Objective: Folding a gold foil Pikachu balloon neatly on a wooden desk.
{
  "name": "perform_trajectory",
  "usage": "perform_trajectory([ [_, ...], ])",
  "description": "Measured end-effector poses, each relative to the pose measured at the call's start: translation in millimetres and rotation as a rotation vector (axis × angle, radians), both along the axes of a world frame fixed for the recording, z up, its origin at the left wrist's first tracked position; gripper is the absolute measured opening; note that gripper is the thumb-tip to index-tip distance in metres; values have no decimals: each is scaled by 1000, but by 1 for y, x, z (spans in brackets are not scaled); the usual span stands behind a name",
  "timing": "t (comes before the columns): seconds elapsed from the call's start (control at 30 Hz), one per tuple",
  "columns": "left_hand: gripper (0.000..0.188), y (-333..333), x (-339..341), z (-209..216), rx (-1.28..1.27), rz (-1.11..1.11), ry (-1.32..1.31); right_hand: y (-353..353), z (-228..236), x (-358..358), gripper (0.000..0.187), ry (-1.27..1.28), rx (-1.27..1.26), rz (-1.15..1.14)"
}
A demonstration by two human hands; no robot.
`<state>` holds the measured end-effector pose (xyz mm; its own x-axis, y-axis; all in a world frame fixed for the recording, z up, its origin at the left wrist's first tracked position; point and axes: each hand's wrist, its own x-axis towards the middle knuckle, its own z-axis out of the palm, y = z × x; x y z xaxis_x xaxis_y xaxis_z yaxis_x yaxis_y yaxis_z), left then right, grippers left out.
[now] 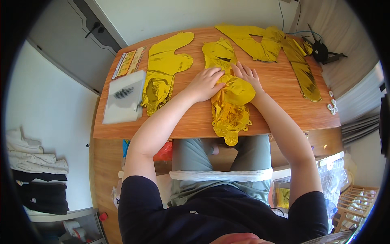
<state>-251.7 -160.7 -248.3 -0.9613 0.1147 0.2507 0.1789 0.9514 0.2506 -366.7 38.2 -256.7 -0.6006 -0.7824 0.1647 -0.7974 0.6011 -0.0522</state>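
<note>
A flat gold foil balloon [228, 106] lies lengthwise down the middle of the wooden table [280, 105], its near end hanging over the front edge. My left hand [205, 83] rests palm down on its left side, fingers loosely curled over the foil. My right hand [246, 74] lies flat beside it on the balloon's upper right part, fingers spread. Both hands press on the foil; neither grips it.
Another gold foil balloon [162, 71] lies to the left, two more [260, 42] [304, 73] at the far right. A clear plastic bag [123, 97] and gold sticker sheets [128, 62] sit at the left edge. Small white rolls [332, 106] and a black device [321, 52] are at the right. Folded clothes [36, 171] are stacked low left.
</note>
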Motion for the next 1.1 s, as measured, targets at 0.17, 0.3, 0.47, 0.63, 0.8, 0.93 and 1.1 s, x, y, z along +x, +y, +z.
perform_trajectory([
  [0.17, 59, 0, -1, -1, -63, 18, -27, 2, 0, -7, 89, 15, 62, 65],
  [0.3, 59, 0, 0, -1, -35, 20, -28, 2, -1, -8, 84, -6, 66, 77],
  [0.47, 60, 0, 0, -3, -13, -4, 39, 1, 16, -5, 85, -101, 117, 52],
  [0.63, 60, -3, 4, -1, -8, 3, 26, 1, 33, -4, 75, -56, 136, 88],
  [0.8, 60, 3, -1, 2, 61, 2, 14, 17, 32, -41, 71, -125, 177, 212],
  [0.93, 62, -3, 4, 6, 69, -2, -53, 11, 59, -42, 66, -210, 313, 200],
  [1.1, 66, -4, 5, 10, 23, -40, -108, 10, 66, -35, 71, -297, 254, 203],
])
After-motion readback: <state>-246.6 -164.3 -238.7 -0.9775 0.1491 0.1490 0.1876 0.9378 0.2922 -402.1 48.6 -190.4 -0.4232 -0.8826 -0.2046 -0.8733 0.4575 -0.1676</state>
